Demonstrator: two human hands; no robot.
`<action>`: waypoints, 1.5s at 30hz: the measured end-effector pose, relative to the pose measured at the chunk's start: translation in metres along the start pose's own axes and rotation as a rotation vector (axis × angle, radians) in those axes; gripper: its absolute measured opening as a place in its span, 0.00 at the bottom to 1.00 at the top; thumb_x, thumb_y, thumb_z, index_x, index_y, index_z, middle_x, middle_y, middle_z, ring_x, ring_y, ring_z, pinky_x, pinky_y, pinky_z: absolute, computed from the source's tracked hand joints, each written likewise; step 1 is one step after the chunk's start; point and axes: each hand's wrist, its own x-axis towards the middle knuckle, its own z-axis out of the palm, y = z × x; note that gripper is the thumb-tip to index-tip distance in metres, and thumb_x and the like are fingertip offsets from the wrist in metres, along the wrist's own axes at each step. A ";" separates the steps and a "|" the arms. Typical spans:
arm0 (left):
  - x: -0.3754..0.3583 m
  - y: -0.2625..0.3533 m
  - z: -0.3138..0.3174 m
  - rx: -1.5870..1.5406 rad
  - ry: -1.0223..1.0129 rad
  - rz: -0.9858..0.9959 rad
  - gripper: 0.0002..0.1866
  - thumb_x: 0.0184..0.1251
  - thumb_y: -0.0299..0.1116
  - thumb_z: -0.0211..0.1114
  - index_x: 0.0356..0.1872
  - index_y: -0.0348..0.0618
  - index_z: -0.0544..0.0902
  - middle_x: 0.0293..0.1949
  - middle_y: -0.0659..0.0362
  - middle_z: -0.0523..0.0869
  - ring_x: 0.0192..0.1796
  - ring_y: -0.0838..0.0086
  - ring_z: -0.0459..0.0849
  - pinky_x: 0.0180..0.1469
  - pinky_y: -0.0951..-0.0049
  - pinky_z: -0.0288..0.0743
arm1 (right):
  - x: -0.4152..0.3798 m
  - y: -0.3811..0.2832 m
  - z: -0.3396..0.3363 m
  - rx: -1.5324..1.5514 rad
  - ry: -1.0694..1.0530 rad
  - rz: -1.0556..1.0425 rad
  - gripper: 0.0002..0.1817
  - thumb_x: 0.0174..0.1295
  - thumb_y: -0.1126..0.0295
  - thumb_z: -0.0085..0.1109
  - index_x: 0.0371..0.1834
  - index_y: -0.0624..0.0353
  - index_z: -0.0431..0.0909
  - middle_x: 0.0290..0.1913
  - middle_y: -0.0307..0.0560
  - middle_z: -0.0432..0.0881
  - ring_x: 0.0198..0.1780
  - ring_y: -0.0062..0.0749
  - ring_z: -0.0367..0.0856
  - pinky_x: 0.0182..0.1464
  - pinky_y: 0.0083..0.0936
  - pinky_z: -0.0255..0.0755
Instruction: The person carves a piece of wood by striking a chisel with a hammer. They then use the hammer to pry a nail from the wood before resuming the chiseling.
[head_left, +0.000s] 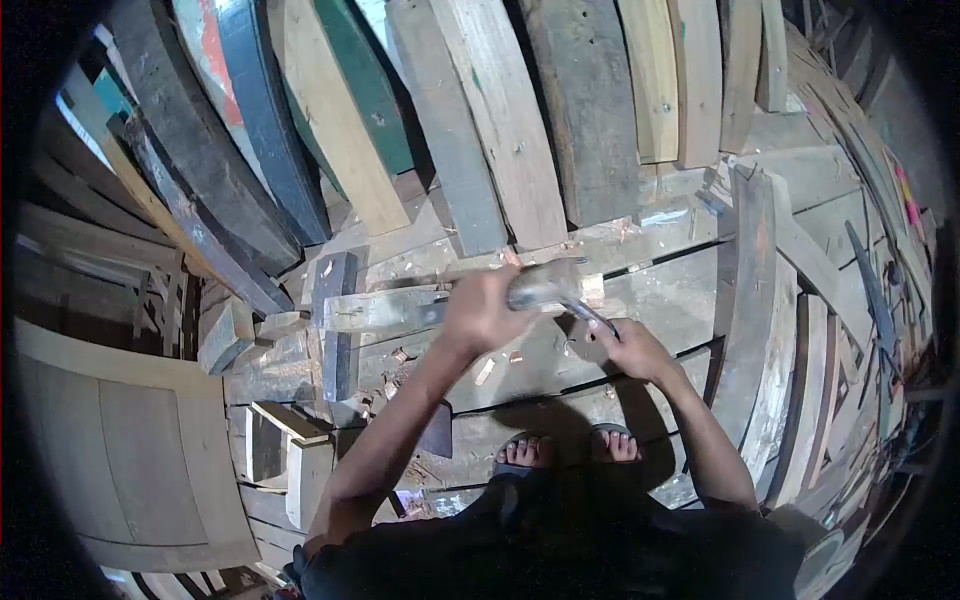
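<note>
My left hand (482,308) is closed round a blurred tool with a thick grey-brown head (541,284), which reaches toward the right. Just right of it, my right hand (636,350) holds a thin dark metal tool (582,313), its fingers wrapped round the lower end. The two tools meet or overlap near the centre of the view. Below my left hand a pale wooden piece (375,311) lies flat, its left part across a dark wooden block (338,330). Small wood chips (486,371) are scattered about on the planks.
Long boards (500,120) lean in a row at the top. Thick beams (745,300) lie at the right. A panelled wooden door (130,450) and a small wooden frame (290,450) are at the left. My feet (522,452) stand on the plank floor.
</note>
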 end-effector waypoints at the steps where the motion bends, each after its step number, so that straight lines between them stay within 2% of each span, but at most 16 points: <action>1: 0.003 0.011 0.009 0.018 -0.036 -0.017 0.15 0.53 0.35 0.76 0.41 0.40 0.88 0.37 0.41 0.90 0.41 0.51 0.92 0.44 0.56 0.84 | -0.001 0.004 0.002 0.054 0.009 -0.060 0.35 0.77 0.41 0.48 0.47 0.68 0.86 0.35 0.64 0.88 0.41 0.50 0.87 0.49 0.42 0.77; 4: 0.014 0.042 0.035 -0.149 -0.010 0.113 0.17 0.50 0.34 0.75 0.42 0.39 0.88 0.34 0.42 0.90 0.38 0.49 0.92 0.44 0.54 0.85 | -0.019 0.013 0.007 0.196 0.033 -0.162 0.31 0.81 0.48 0.48 0.47 0.71 0.84 0.37 0.55 0.89 0.42 0.31 0.84 0.50 0.36 0.77; 7: 0.035 0.073 0.044 -0.082 -0.087 0.233 0.15 0.49 0.31 0.74 0.39 0.37 0.88 0.31 0.42 0.90 0.34 0.49 0.91 0.42 0.55 0.85 | -0.048 0.023 0.011 0.350 0.142 -0.130 0.31 0.82 0.48 0.47 0.46 0.73 0.83 0.35 0.48 0.87 0.40 0.27 0.80 0.48 0.33 0.75; 10: 0.060 0.078 0.049 -0.151 -0.239 0.264 0.14 0.49 0.31 0.73 0.38 0.38 0.87 0.30 0.41 0.89 0.33 0.49 0.91 0.40 0.55 0.85 | -0.068 0.059 -0.004 0.245 0.217 0.125 0.30 0.83 0.49 0.47 0.45 0.73 0.82 0.32 0.41 0.82 0.37 0.24 0.75 0.43 0.30 0.72; 11: 0.065 0.077 0.051 -0.204 -0.304 0.253 0.14 0.49 0.31 0.73 0.37 0.38 0.87 0.30 0.41 0.89 0.33 0.49 0.91 0.40 0.54 0.85 | -0.072 0.074 -0.009 0.209 0.270 0.082 0.29 0.83 0.49 0.47 0.39 0.69 0.81 0.27 0.36 0.73 0.33 0.21 0.68 0.37 0.28 0.66; 14: 0.067 0.041 0.077 -0.131 -0.099 0.231 0.12 0.52 0.33 0.72 0.37 0.38 0.87 0.31 0.42 0.89 0.37 0.43 0.89 0.44 0.49 0.84 | -0.075 0.110 -0.024 0.208 0.407 0.151 0.28 0.83 0.49 0.48 0.28 0.60 0.72 0.23 0.31 0.65 0.27 0.19 0.61 0.29 0.26 0.57; 17: 0.066 0.038 0.072 -0.139 0.000 0.190 0.15 0.52 0.34 0.72 0.39 0.38 0.87 0.32 0.41 0.89 0.38 0.42 0.89 0.44 0.48 0.84 | -0.087 0.113 -0.045 0.469 0.409 0.203 0.28 0.81 0.43 0.48 0.27 0.52 0.73 0.21 0.27 0.63 0.23 0.14 0.59 0.24 0.22 0.51; 19: 0.072 0.040 0.063 -0.161 0.037 0.130 0.16 0.51 0.34 0.73 0.41 0.38 0.87 0.33 0.40 0.89 0.38 0.42 0.89 0.44 0.48 0.83 | -0.081 0.126 -0.053 0.424 0.529 0.139 0.30 0.78 0.36 0.47 0.24 0.46 0.69 0.16 0.26 0.63 0.15 0.14 0.61 0.18 0.18 0.49; 21: 0.072 0.043 0.054 -0.168 0.052 0.050 0.17 0.50 0.34 0.73 0.42 0.38 0.87 0.34 0.40 0.89 0.39 0.43 0.89 0.44 0.48 0.83 | -0.095 0.113 -0.072 0.528 0.473 0.202 0.29 0.78 0.36 0.47 0.26 0.46 0.70 0.17 0.27 0.65 0.15 0.14 0.62 0.18 0.18 0.50; 30: 0.069 0.039 0.083 -0.063 0.011 0.097 0.15 0.53 0.31 0.70 0.43 0.39 0.87 0.34 0.40 0.89 0.40 0.44 0.90 0.45 0.47 0.83 | -0.096 0.025 -0.066 0.839 1.009 -0.063 0.28 0.78 0.34 0.45 0.31 0.45 0.66 0.21 0.31 0.63 0.17 0.15 0.58 0.17 0.19 0.48; 31: 0.069 0.038 0.082 -0.078 0.019 0.095 0.14 0.53 0.31 0.70 0.42 0.39 0.87 0.34 0.40 0.89 0.39 0.43 0.90 0.45 0.47 0.83 | -0.097 0.048 -0.057 0.949 0.825 -0.133 0.27 0.79 0.37 0.45 0.31 0.46 0.67 0.22 0.31 0.64 0.18 0.15 0.60 0.19 0.19 0.51; 33: 0.069 0.039 0.079 -0.107 0.035 0.091 0.14 0.53 0.31 0.70 0.42 0.39 0.87 0.34 0.40 0.89 0.39 0.43 0.90 0.45 0.47 0.83 | -0.085 0.068 -0.024 0.177 0.927 -0.031 0.29 0.83 0.43 0.43 0.28 0.54 0.68 0.23 0.33 0.64 0.25 0.20 0.61 0.27 0.26 0.59; 35: 0.069 0.039 0.080 -0.084 0.032 0.102 0.14 0.52 0.31 0.70 0.41 0.38 0.87 0.34 0.39 0.89 0.40 0.42 0.89 0.45 0.47 0.83 | -0.101 0.049 -0.025 0.334 0.525 0.075 0.29 0.84 0.47 0.41 0.28 0.57 0.70 0.24 0.33 0.64 0.29 0.20 0.61 0.31 0.28 0.59; 40: 0.066 0.042 0.073 -0.081 -0.023 0.073 0.14 0.52 0.31 0.70 0.39 0.36 0.86 0.35 0.38 0.89 0.42 0.43 0.89 0.47 0.47 0.83 | -0.114 0.029 -0.033 0.230 0.680 -0.043 0.27 0.84 0.47 0.43 0.29 0.54 0.70 0.25 0.28 0.63 0.27 0.15 0.59 0.27 0.25 0.53; 42: 0.065 0.042 0.073 -0.113 -0.008 0.071 0.14 0.52 0.31 0.70 0.40 0.36 0.86 0.35 0.38 0.89 0.42 0.44 0.90 0.48 0.48 0.83 | -0.114 0.065 -0.047 0.384 0.751 -0.039 0.26 0.83 0.45 0.45 0.32 0.52 0.71 0.23 0.28 0.64 0.23 0.12 0.59 0.23 0.20 0.51; 45: 0.066 0.039 0.075 -0.064 -0.049 0.053 0.19 0.54 0.37 0.74 0.46 0.39 0.86 0.38 0.42 0.90 0.44 0.47 0.90 0.51 0.50 0.84 | -0.121 0.023 -0.066 0.621 0.901 -0.031 0.26 0.82 0.41 0.45 0.34 0.50 0.70 0.21 0.28 0.65 0.19 0.12 0.59 0.19 0.17 0.50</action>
